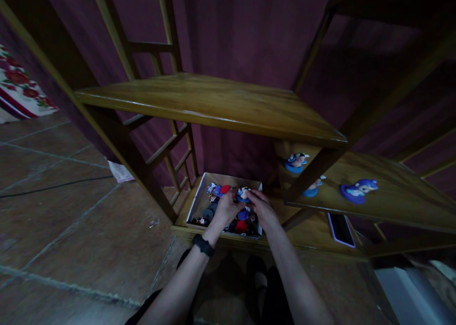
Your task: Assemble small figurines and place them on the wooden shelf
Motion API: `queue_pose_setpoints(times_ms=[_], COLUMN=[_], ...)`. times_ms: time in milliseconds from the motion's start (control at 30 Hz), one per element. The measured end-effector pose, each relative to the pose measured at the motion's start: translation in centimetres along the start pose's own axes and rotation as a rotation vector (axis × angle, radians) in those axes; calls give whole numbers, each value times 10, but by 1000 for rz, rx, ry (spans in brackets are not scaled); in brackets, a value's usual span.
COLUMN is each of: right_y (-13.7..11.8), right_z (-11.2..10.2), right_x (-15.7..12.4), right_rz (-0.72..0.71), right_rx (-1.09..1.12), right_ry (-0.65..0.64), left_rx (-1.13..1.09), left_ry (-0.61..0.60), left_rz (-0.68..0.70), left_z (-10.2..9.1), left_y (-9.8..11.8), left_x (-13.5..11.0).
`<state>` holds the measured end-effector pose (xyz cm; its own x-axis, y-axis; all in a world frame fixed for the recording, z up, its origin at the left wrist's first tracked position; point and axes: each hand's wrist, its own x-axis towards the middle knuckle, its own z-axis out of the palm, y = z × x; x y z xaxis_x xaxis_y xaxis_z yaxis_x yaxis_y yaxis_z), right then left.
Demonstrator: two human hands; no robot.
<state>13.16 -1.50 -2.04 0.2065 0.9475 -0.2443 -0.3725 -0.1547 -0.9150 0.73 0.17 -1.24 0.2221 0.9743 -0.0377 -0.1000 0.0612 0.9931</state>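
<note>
A shallow cardboard box (pixel 224 177) full of small painted figurines stands on the low wooden shelf in front of me. Over it, a blue-based figurine (pixel 243 194) is held between my two hands. My left hand (pixel 228 207), with a black band on the wrist, has its fingers closed at the figurine's left side. My right hand (pixel 261 205) pinches it from the right. Below and around the hands lie figurines with red, blue and dark parts, among them a red one (pixel 241 226). My hands hide part of the box's contents.
A wooden shelf board (pixel 199 99) juts out above the box. On the right shelf stand a purple-blue figurine (pixel 359 190) and two blue-based figurines, one (pixel 296 162) farther back. A phone (pixel 341 229) lies on the low shelf. A cable (pixel 57 187) crosses the floor at left.
</note>
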Motion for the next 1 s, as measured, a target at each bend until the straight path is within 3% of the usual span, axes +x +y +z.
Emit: queue_pose_setpoints(times_ms=[433,633,767,1000], right_y=[2,-2,-4,-6], right_z=[0,-1,-1,2], right_x=[1,-2,-4,-6], right_rz=[-1,-15,-14,-6], right_rx=[16,70,63,-10], right_ry=[5,13,-2,-33], left_rx=[67,-159,-296,-320], left_ry=[-69,-99,-31,22], left_rz=[64,-69,-140,-214], left_z=[0,1,0,-4], left_y=[4,5,5,8], left_x=[0,-1,-2,-4])
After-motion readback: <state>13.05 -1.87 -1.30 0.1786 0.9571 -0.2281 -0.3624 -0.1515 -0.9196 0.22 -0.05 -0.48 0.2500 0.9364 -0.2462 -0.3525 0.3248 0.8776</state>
